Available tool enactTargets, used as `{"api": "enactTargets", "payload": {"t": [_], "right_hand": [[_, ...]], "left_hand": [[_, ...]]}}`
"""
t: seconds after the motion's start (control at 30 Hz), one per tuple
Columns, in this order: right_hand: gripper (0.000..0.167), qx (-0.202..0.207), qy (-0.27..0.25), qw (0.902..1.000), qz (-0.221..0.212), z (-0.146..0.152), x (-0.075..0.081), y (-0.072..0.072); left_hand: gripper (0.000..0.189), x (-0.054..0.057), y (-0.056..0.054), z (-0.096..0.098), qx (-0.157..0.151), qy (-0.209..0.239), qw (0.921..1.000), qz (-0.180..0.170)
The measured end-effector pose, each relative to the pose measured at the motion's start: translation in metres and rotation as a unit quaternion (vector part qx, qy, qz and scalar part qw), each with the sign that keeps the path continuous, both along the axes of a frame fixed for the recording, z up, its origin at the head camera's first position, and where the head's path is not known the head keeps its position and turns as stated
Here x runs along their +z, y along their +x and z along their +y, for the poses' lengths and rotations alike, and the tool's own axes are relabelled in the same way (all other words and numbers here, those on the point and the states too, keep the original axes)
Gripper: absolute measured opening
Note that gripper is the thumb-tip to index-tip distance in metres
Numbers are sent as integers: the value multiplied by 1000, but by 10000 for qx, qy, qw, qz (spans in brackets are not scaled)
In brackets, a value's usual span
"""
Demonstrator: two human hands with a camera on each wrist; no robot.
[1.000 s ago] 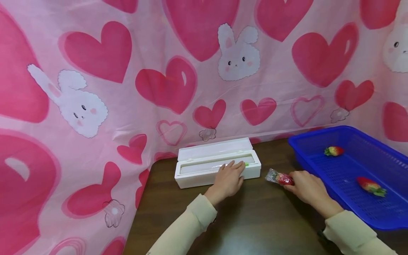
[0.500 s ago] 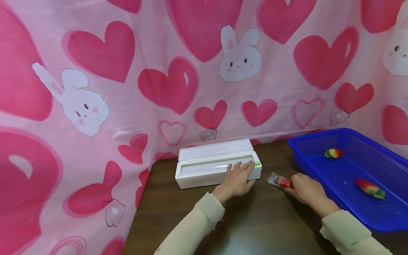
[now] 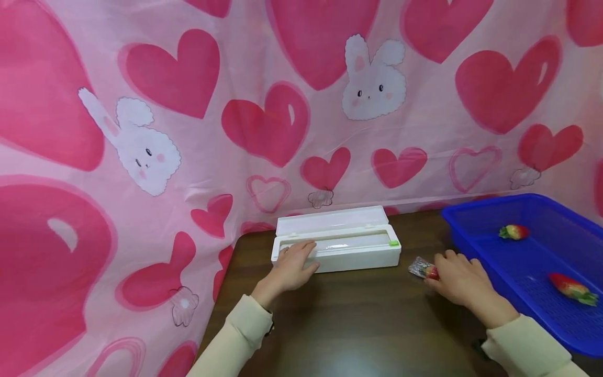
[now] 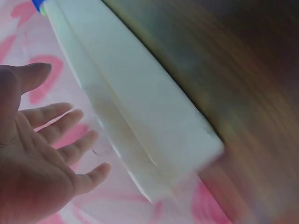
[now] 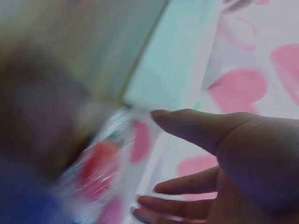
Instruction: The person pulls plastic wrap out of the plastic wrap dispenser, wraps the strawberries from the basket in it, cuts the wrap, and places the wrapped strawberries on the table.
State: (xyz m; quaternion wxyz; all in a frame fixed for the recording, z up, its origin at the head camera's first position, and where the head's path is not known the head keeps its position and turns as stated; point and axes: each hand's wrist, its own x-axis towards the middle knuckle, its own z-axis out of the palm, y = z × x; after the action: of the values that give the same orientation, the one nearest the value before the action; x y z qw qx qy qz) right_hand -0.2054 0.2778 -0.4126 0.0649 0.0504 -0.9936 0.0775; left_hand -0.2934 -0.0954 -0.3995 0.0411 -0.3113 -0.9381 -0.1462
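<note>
A white cling film dispenser (image 3: pixel 348 259) lies on the table with its lid (image 3: pixel 332 220) raised at the back. Its green slide cutter (image 3: pixel 394 243) sits at the right end. My left hand (image 3: pixel 292 267) is over the box's left end, fingers extended and holding nothing; the left wrist view shows its palm (image 4: pixel 42 158) with fingers spread. To the right lies a strawberry in clear film (image 3: pixel 426 269). My right hand (image 3: pixel 464 280) is over its right part; in the right wrist view the strawberry (image 5: pixel 99 168) appears beyond the parted thumb and fingers, and contact is unclear.
A blue plastic basket (image 3: pixel 476 246) stands at the right, close to my right hand. Two strawberries (image 3: pixel 514 232) lie in it apart. Behind the brown table (image 3: pixel 358 324) hangs a pink cloth (image 3: pixel 278 42) with hearts and rabbits.
The green slide cutter went to the dispenser's right end under my left hand, which then swung back to the left end. My right hand stayed by the wrapped strawberry. The view turned slightly left.
</note>
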Motion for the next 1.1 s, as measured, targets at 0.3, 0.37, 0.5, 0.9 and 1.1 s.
{"api": "enactTargets", "payload": {"t": [0.3,0.37,0.5,0.9,1.1], "right_hand": [[59,1767,100,9755,1307,-49,14,-31],[62,1980,101,9723,1236,-53,11,-38],[64,2170,109,9701,1078,-57,3,-49],[56,2227,85,9657,1334,-58,-1,-63],[50,2006,-127,9741,1033,-59,2,-72]], "left_hand": [[50,-9,-4,-22,182,-133,9997,133],[49,-11,-5,-23,191,-194,9995,181],[47,-13,-9,-25,223,-314,9989,284],[43,-14,-18,-28,266,-299,9981,465],[37,-14,-26,-29,236,-297,9982,468]]}}
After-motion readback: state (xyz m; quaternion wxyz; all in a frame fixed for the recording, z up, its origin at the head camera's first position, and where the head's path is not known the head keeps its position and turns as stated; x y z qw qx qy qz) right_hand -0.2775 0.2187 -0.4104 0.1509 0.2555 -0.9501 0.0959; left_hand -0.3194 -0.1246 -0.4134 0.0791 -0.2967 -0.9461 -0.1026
